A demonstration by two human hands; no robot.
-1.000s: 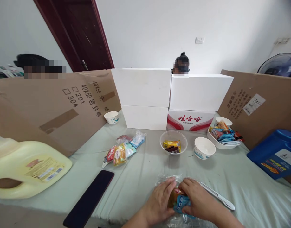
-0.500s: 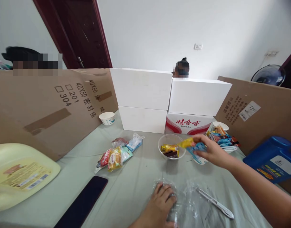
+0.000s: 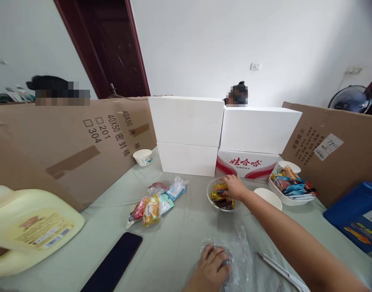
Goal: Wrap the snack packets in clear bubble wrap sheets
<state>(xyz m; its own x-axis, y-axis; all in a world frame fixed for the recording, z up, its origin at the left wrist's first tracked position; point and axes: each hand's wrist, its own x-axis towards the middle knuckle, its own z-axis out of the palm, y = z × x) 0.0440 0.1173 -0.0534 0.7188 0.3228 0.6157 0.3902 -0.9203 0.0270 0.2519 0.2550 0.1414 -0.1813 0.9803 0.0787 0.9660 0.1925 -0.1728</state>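
Observation:
My right hand [image 3: 236, 187] reaches over the far right rim of a clear plastic bowl [image 3: 209, 197]. Its bent fingers are down among yellow packets [image 3: 219, 187] and a dark brown packet [image 3: 226, 204]; anything inside the grip is hidden. Close to me, my left hand [image 3: 214, 265] rests palm down on a crumpled clear plastic bag [image 3: 239, 259], fingers slightly curved and apart. A white paper bowl [image 3: 268, 198] stands under my right forearm. Farther right, a white dish [image 3: 291, 201] is heaped with colourful snack packets [image 3: 291, 183].
Several snack packets [image 3: 154, 205] lie left of the bowl. A black phone [image 3: 114, 261], yellow jug [image 3: 40, 231], white utility knife [image 3: 283, 271] and blue bottle [image 3: 359, 217] are nearby. White boxes [image 3: 190, 132] and cardboard [image 3: 64, 150] wall the table. Two people's heads show behind.
My right hand has moved left from above the paper bowl to the clear bowl, taking a yellow packet along. More yellow shows in the bowl. My left hand stays on the bag; the view has shifted.

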